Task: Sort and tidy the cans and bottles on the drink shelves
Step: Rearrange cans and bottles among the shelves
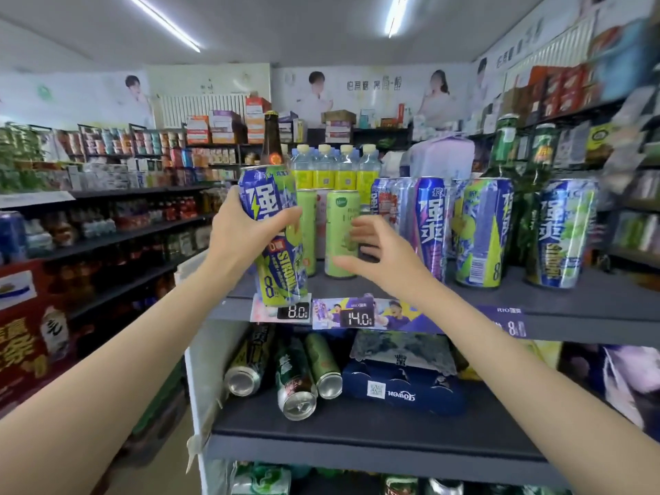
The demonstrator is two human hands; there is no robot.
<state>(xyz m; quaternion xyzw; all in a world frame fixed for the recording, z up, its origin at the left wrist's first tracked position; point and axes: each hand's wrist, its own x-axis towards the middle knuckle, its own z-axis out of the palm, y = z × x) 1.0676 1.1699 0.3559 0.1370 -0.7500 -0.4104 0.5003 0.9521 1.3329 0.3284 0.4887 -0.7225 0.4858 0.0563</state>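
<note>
We grip a blue-green can [275,230] in our left hand [243,228] above the top shelf [571,301]. Our right hand [375,251], fingers spread and empty, nears a pale green can [339,223]

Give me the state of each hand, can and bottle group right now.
Left hand: grips the blue-green can.
Blue-green can: lifted, tilted, off the shelf.
Right hand: open, by the light green cans.
Light green cans: upright.
Tall cans: upright.
Lower cans: lying down.
Water bottles: upright.
</note>
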